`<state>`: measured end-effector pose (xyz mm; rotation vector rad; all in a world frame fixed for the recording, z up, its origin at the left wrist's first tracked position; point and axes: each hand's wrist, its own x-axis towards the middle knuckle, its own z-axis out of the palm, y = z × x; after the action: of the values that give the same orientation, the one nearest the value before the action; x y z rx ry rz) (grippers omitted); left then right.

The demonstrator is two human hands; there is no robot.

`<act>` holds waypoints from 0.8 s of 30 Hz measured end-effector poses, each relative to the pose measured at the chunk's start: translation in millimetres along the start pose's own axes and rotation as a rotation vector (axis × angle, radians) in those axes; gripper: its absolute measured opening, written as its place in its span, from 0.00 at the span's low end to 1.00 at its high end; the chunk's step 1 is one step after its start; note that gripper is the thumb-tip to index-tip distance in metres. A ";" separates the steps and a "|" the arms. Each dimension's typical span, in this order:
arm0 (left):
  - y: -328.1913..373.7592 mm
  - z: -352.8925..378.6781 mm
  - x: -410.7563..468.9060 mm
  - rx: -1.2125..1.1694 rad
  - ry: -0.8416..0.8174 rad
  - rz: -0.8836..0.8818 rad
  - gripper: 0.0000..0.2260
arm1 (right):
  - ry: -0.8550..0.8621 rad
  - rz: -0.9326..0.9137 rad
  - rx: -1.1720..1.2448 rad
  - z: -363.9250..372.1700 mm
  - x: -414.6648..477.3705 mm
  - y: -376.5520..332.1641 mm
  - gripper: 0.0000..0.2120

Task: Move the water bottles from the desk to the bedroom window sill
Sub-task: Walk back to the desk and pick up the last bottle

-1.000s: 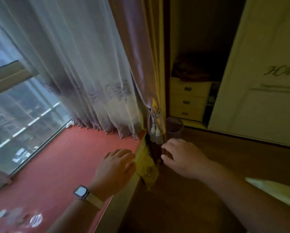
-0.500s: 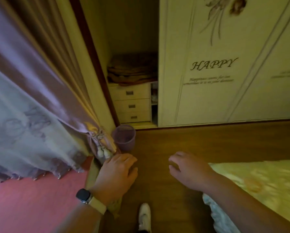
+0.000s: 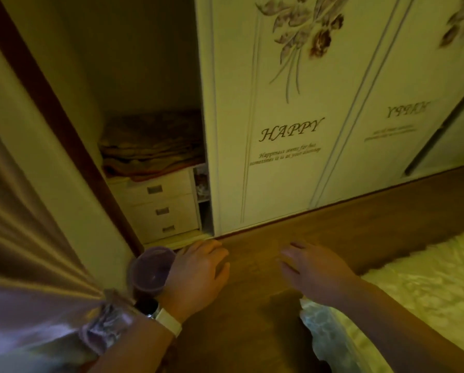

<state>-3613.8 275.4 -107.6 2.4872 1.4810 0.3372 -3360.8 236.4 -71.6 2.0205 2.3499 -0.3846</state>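
Observation:
No water bottle, desk or window sill shows in the head view now. My left hand (image 3: 198, 275), with a watch on a white strap at the wrist, hangs over the wooden floor with loosely bent fingers and holds nothing. My right hand (image 3: 314, 270) floats to its right, fingers relaxed and spread, also holding nothing. Both hands are above the floor in front of the wardrobe.
A small purple bin (image 3: 151, 269) stands on the floor by the tied-back curtain (image 3: 31, 265) at the left. A white wardrobe door (image 3: 287, 135) marked HAPPY faces me, with an open section holding drawers (image 3: 161, 208) and folded blankets. A bed's cover (image 3: 413, 297) fills the lower right.
My view has swung right, away from the window and the red sill toward the wardrobe. My left hand has come off the sill's edge, and both hands now hang over the floor.

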 end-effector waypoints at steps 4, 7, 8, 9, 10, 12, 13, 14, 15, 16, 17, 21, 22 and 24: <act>3.9 5.9 52.3 0.027 -0.052 0.101 0.17 | 0.032 0.072 0.007 -2.8 19.9 28.6 0.16; 8.5 15.1 94.8 0.047 -0.068 0.127 0.20 | 0.065 0.125 0.053 -5.2 41.3 57.3 0.18; 11.4 17.8 109.3 0.055 -0.075 0.137 0.21 | 0.059 0.142 0.070 -5.2 49.7 67.6 0.18; 14.5 20.4 124.0 0.061 -0.087 0.146 0.21 | 0.050 0.157 0.084 -4.6 59.2 78.5 0.19; 17.4 23.3 139.4 0.067 -0.106 0.157 0.20 | 0.044 0.168 0.094 -4.4 70.0 90.1 0.19; 23.0 28.5 172.3 0.087 -0.144 0.175 0.19 | 0.056 0.175 0.112 -5.1 94.7 113.8 0.19; 25.8 29.6 190.1 0.108 -0.151 0.189 0.19 | 0.064 0.180 0.127 -7.1 108.0 125.5 0.19; 29.2 29.4 208.8 0.126 -0.148 0.203 0.19 | 0.072 0.184 0.143 -9.9 122.0 137.1 0.18; 32.6 28.9 227.3 0.130 -0.145 0.205 0.19 | 0.075 0.185 0.158 -13.0 136.4 149.2 0.18; 36.2 28.5 247.1 0.126 -0.138 0.204 0.18 | 0.074 0.183 0.176 -16.8 150.6 162.9 0.18; 40.7 29.3 268.1 0.125 -0.132 0.204 0.18 | 0.071 0.182 0.197 -21.5 163.1 177.7 0.18; 67.4 37.2 353.5 0.157 -0.087 0.274 0.18 | 0.068 0.213 0.283 -48.9 194.6 245.1 0.20; 78.1 41.2 375.3 0.168 -0.059 0.312 0.18 | 0.081 0.230 0.297 -57.4 197.9 264.7 0.20; 101.3 49.9 415.2 0.184 -0.023 0.397 0.17 | 0.113 0.289 0.320 -74.5 199.4 302.2 0.20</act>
<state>-3321.7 590.9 -90.2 2.9189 1.0421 0.2453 -3087.4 484.8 -86.3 2.5415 2.1167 -0.6874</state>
